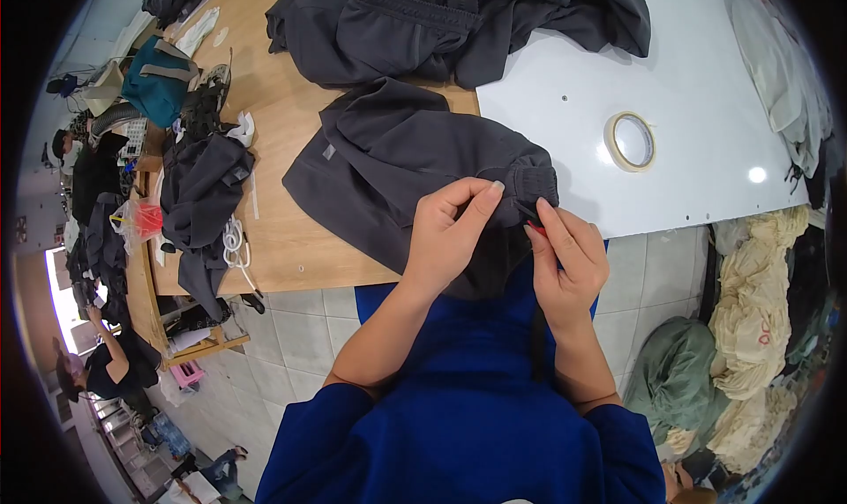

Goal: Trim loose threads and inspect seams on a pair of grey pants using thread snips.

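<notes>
A dark grey garment lies on the table before me, its gathered elastic edge turned to the right. My left hand is closed, thumb and forefinger pinching the fabric beside that edge. Just to its right, my right hand is closed round a small red-handled tool. A thin dark tip seems to reach from it toward the elastic. My fingers cover most of the tool, so its exact kind does not show. The garment's lower part hangs over the table's front edge.
More dark garments lie at the far side. A roll of tape rests on the white board. Dark cloth and a white cord lie left. Green and cream bundles stand right. People work at far left.
</notes>
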Demonstrator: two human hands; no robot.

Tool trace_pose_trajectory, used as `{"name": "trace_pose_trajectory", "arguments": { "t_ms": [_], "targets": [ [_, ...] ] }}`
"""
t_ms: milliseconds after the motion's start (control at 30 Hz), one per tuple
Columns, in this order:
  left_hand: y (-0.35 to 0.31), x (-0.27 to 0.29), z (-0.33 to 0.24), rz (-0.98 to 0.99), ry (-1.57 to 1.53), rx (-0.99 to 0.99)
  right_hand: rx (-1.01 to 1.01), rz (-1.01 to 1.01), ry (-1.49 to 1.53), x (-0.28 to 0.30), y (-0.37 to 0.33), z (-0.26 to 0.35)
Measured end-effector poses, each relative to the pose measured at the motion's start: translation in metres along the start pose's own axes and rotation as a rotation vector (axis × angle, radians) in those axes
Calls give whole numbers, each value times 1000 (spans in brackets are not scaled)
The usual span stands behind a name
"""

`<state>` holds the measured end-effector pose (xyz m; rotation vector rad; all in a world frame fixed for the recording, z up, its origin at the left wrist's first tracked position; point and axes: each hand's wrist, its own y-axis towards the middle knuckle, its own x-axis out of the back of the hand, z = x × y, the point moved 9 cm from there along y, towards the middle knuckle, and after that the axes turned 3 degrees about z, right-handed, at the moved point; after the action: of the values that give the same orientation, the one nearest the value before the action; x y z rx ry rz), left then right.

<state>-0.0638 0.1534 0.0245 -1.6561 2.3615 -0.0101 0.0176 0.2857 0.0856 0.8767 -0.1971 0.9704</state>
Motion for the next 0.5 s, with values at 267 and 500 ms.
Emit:
{"name": "trace_pose_trajectory", "arguments": {
  "t_ms": [267, 500],
  "targets": [
    [-3, -5, -3, 8, 46, -22, -7, -2, 24, 1, -1, 0],
    [-4, -6, -1, 8, 23, -12, -22, 14, 25, 2, -2, -2]
  ]
}}
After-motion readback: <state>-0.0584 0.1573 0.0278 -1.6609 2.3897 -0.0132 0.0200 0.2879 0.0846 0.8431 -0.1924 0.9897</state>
